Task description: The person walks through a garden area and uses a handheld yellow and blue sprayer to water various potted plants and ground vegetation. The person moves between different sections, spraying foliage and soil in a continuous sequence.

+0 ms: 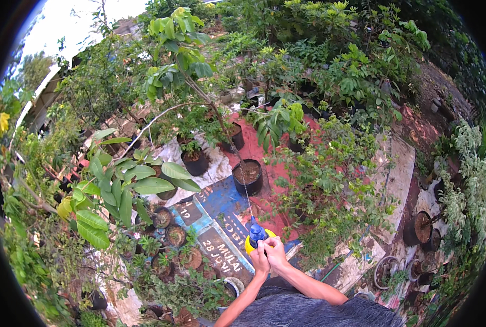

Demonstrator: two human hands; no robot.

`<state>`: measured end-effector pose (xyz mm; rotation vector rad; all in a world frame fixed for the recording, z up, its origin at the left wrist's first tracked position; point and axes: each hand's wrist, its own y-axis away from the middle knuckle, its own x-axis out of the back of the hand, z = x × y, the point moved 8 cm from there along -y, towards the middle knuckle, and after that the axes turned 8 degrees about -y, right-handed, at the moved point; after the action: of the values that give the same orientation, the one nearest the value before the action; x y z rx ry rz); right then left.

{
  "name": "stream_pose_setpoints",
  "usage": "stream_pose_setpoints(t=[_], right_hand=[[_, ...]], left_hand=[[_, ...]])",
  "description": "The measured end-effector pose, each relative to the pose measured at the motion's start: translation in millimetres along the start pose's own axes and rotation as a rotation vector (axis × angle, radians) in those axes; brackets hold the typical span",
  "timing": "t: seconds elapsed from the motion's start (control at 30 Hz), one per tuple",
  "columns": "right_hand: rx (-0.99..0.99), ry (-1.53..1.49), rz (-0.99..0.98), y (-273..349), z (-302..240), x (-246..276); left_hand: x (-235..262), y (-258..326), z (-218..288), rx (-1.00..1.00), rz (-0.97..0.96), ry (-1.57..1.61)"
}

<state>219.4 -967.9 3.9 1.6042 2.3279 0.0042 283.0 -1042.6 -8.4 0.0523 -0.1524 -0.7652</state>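
In front of me, both hands are closed together around a hand sprayer [257, 233] with a blue head and a rounded yellow part below it. My left hand [260, 260] is on its near left side, and my right hand [276, 253] presses against it from the right. A thin pale line, looking like a jet of water, runs from the blue tip toward a black pot [247, 177] of brown soil. From that pot's direction a slender young tree [207, 101] leans up and left. My fingers hide the sprayer's handle.
Printed blue and red sheeting [224, 234] covers the ground. Small potted plants [176, 235] crowd the left, beside a large-leaved branch [131, 180]. A leafy bush [330, 185] stands close on the right. Farther right are a black pot [417, 229] and a pale ring-shaped rim [386, 272].
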Motion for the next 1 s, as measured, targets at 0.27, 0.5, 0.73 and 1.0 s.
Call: stream_pose_setpoints(t=[0.27, 0.5, 0.73, 1.0], right_hand=[[0.002, 0.008, 0.059, -5, 12, 5], [-0.035, 0.006, 0.107, -5, 22, 8], [-0.153, -0.033, 0.082, -8, 44, 10], [-0.220, -0.091, 0.097, -7, 61, 14]], left_hand=[[-2, -5, -14, 0.030, 0.010, 0.025], [-2, -5, -23, 0.060, 0.044, 0.051], [0, -3, -28, 0.146, 0.021, -0.070], [0, -1, -35, 0.175, 0.029, -0.097]])
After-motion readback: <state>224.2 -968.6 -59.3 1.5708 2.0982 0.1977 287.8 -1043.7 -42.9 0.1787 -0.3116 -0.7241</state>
